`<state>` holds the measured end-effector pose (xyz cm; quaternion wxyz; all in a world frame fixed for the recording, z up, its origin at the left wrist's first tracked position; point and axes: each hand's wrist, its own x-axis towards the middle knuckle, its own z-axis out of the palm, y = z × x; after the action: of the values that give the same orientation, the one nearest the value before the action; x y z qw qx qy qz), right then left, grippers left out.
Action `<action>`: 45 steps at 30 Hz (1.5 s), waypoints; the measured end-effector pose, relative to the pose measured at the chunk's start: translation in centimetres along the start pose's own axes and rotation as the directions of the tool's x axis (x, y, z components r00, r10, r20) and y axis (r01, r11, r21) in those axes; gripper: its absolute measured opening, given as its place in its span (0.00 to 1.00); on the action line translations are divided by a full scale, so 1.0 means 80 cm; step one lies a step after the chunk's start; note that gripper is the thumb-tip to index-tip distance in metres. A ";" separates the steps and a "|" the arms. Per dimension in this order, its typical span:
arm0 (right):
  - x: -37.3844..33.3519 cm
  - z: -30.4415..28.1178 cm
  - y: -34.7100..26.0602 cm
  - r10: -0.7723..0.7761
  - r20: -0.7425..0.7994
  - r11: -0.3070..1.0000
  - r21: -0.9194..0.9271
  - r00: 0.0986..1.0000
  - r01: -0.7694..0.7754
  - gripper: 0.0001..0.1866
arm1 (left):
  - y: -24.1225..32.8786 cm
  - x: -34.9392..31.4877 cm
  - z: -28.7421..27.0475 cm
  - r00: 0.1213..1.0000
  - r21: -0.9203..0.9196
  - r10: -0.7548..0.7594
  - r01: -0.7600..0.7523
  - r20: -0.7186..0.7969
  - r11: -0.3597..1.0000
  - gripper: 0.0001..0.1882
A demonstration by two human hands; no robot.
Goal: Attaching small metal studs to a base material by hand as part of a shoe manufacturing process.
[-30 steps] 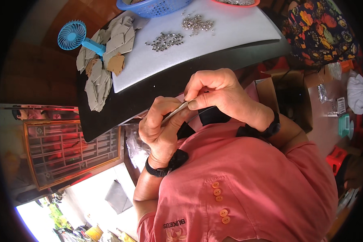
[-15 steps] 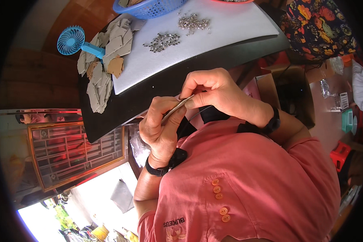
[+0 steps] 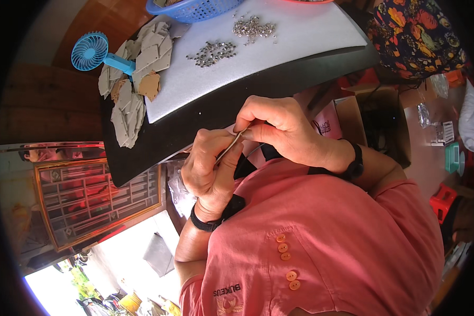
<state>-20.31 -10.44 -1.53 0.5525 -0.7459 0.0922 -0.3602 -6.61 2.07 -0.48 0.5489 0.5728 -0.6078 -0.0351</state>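
Observation:
A thin, flat grey-beige piece (image 3: 228, 149) is held edge-on between my two hands, in front of my chest near the table's edge. My left hand (image 3: 205, 166) pinches its lower part between thumb and fingers. At the upper end, the thumb and index finger of my right hand (image 3: 284, 126) are closed on the same piece. Whether a small part sits between those right fingertips cannot be made out. Similar flat pieces (image 3: 155, 47) lie heaped on the table's left, with a brown one (image 3: 149, 86) among them. Small shiny metal bits form two piles, one darker (image 3: 213, 53), one brighter (image 3: 254, 28).
A white foam sheet (image 3: 305, 31) covers much of the black table (image 3: 195, 118). On it stand a blue basket (image 3: 197, 11) and a red-rimmed container (image 3: 313, 2). A blue fan (image 3: 89, 51) rests by the heap. Floral cloth (image 3: 416, 37) and a cardboard box (image 3: 348, 113) are at right.
My right hand has dipped slightly and its fingertips have shifted on the piece's upper end. Both hands keep hold of the piece, which has tilted a little steeper.

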 end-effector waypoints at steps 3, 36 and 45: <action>0.003 -0.002 0.002 -0.100 -0.006 0.993 -0.060 0.995 0.100 0.05 | -0.002 0.001 -0.001 0.998 -0.061 -0.059 0.060 0.012 0.996 0.09; 0.000 0.001 -0.010 -0.412 -0.005 0.869 -0.302 0.911 0.392 0.06 | 0.001 0.004 -0.003 0.997 -0.143 0.060 -0.068 -0.053 0.987 0.14; 0.000 0.018 -0.004 -0.387 -0.109 0.892 -0.296 0.916 0.342 0.07 | 0.000 0.007 0.001 0.979 -0.052 0.189 -0.193 -0.076 0.980 0.17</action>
<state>-19.48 -9.26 -1.43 0.3580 -0.7861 0.0442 -0.5020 -6.49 1.61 -0.15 0.5877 0.4961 -0.6388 0.0198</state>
